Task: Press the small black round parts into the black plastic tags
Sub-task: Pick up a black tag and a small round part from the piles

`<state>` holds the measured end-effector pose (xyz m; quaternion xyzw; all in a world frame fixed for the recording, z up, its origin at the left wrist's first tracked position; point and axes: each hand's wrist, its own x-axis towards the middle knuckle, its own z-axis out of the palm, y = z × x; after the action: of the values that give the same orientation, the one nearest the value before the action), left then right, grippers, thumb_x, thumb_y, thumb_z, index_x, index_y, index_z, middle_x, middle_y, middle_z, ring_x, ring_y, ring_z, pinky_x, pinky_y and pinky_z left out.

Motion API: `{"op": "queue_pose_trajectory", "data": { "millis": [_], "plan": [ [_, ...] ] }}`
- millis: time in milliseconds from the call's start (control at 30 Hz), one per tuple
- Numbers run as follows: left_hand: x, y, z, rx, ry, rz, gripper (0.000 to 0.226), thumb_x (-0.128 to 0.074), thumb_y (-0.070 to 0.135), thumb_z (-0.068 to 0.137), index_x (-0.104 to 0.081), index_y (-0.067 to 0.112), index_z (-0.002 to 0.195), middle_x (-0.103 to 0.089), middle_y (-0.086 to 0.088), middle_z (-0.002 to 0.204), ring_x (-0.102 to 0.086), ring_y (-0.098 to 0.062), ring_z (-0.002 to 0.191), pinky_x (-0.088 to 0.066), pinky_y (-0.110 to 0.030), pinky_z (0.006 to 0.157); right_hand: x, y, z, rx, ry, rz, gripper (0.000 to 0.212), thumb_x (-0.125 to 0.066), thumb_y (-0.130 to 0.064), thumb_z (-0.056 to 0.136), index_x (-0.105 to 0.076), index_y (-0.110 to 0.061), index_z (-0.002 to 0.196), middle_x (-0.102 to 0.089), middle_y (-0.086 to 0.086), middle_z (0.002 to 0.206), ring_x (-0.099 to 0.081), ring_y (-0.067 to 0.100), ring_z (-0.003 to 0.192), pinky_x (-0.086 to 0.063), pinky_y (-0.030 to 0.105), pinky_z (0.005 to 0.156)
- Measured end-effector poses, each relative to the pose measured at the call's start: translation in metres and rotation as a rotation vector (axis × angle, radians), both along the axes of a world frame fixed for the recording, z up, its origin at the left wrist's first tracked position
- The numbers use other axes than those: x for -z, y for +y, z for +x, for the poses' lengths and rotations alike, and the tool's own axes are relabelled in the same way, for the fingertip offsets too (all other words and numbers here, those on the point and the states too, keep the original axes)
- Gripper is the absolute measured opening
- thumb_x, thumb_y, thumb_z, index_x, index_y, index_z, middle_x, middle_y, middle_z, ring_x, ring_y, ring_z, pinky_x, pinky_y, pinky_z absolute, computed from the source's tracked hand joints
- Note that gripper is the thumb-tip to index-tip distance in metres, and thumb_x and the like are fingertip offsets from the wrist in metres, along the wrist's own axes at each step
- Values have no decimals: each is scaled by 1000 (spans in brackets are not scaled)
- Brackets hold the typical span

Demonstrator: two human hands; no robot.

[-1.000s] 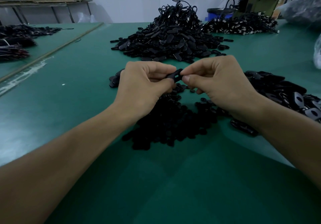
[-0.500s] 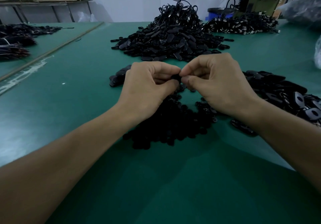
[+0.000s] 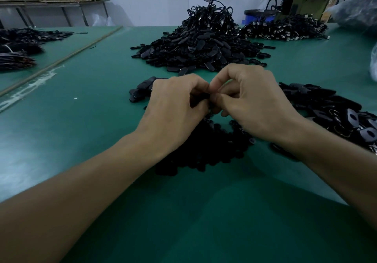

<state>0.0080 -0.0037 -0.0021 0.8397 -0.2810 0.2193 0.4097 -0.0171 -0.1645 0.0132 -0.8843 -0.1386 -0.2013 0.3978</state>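
Tag [image 3: 199,99]: only a dark sliver shows, held up off the table at the point where both hands' fingertips meet.
Round part: hidden; probably under the pinching fingertips, but I cannot tell whether it is seated.
Left hand [image 3: 175,107]: fingers curled, thumb and forefinger pinching the tag; it looks like the steadying side.
Right hand [image 3: 252,99]: thumb and forefinger closed on the same tag from the opposite side, tips touching the left's; it probably supplies the squeeze.
Why lifted: in the air, both faces of the tag can be pressed at once.
Loose parts [image 3: 204,152]: piled directly under the hands, handy for the next pick.
Spare tags [image 3: 326,107]: spread just beside the right wrist.
Heap [image 3: 200,44]: well behind; finished or unworked, I cannot tell.
Table [image 3: 81,124]: green mat.
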Motion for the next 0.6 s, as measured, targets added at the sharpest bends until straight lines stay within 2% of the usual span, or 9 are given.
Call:
{"op": "queue_pose_trajectory", "data": {
  "millis": [133,233,333,467,500,600],
  "plan": [
    [0,4,4,-39,-27,83,20,-70,8,83,-76,23,96,-74,11,80,-67,-5,77,-54,-27,78,-1,-1,0,-93,68,-26,18,-64,-4,91,-65,-22,89,-75,-4,73,-72,12,69,-60,39,69],
    [2,5,7,-9,17,75,22,-71,6,84,-76,24,94,-73,14,80,-67,-1,75,-53,-18,73,1,-5,3,-83,77,-59,15,-67,-5,89,-70,-21,89,-75,-6,71,-71,6,68,-59,27,70],
    [3,4,11,17,113,-18,22,-74,9,85,-74,27,97,-74,15,84,-67,5,75,-53,-14,75,4,-11,7,2,30,-36,10,-76,-14,86,-70,-23,88,-72,-9,74,-66,-2,68,-50,11,60],
    [2,5,13,99,278,-163,24,-75,7,87,-69,28,97,-77,3,84,-71,-11,68,-58,-27,72,6,-17,12,-27,71,44,13,-77,-18,86,-71,-24,95,-73,-8,86,-69,2,80,-54,18,77],
    [1,5,13,112,299,-182,25,-75,6,87,-69,28,95,-77,3,83,-71,-12,67,-58,-27,71,6,-17,12,-55,97,85,12,-76,-16,86,-71,-23,95,-75,-6,85,-71,4,80,-54,19,77],
    [-1,5,13,141,365,-235,24,-76,3,86,-69,26,90,-77,4,77,-70,-10,63,-56,-21,66,6,-18,13,-93,120,157,11,-76,-10,86,-72,-18,91,-75,-3,78,-70,4,70,-50,12,66]
  ]
}}
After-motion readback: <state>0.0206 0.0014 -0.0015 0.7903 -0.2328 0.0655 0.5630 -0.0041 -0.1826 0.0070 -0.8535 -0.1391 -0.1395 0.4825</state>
